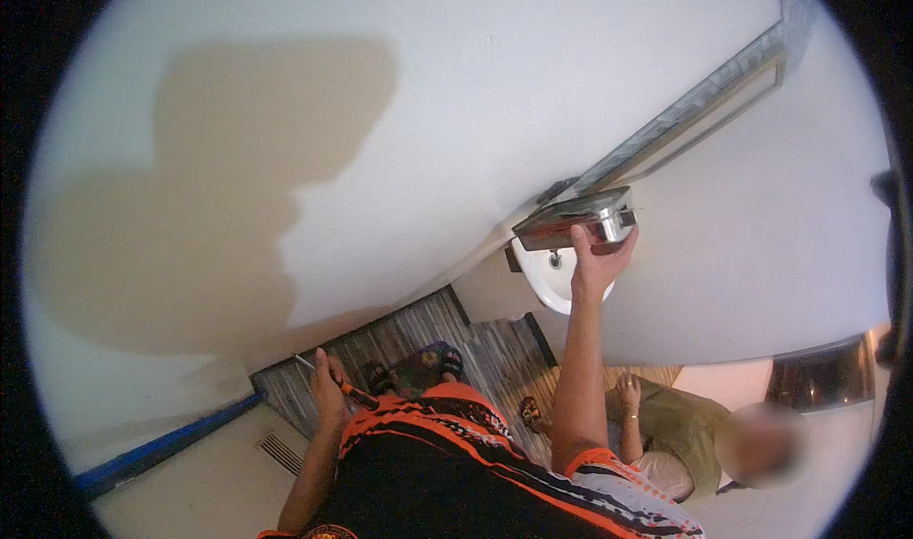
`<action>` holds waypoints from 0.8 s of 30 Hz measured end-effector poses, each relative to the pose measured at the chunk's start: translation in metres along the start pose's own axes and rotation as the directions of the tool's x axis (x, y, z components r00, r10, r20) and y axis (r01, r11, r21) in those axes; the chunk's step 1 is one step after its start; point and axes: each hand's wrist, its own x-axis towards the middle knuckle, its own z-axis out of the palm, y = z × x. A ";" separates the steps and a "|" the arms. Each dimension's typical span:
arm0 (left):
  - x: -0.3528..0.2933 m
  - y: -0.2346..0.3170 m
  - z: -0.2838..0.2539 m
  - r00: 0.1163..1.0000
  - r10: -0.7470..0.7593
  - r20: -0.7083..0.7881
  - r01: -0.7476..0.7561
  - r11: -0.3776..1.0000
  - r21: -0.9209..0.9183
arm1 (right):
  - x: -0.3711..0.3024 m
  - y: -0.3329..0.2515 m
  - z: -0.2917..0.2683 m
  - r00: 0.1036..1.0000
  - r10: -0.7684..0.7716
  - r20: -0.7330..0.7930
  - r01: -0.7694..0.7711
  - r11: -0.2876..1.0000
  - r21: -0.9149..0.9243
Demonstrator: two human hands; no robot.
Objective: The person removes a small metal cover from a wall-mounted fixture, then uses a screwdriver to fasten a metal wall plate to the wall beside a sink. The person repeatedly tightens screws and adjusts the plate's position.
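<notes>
My right hand (601,265) is raised on an outstretched arm, its thumb and fingers gripping a shiny silver metal box (571,220) from below. The box's mirror-like faces reflect the room, and it is held out in front of a white washbasin (547,277), hiding part of it. Lower down on the left, near my waist, my left hand (328,387) is closed around a screwdriver (357,395) with an orange-and-black handle. Its thin metal shaft sticks out past my fingers toward the wall.
A white wall (456,92) with a large shadow fills the left and top. A framed mirror (704,111) hangs beyond the basin. Another person in an olive top (680,425) sits at the lower right. Underfoot is a striped grey floor (495,349); a blue edge (171,439) runs along the left.
</notes>
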 end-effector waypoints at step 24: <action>0.000 -0.060 -0.031 0.995 -0.081 0.066 0.082 0.997 -0.009 | -0.019 -0.075 0.028 0.997 0.023 -0.073 -0.042 0.964 -0.263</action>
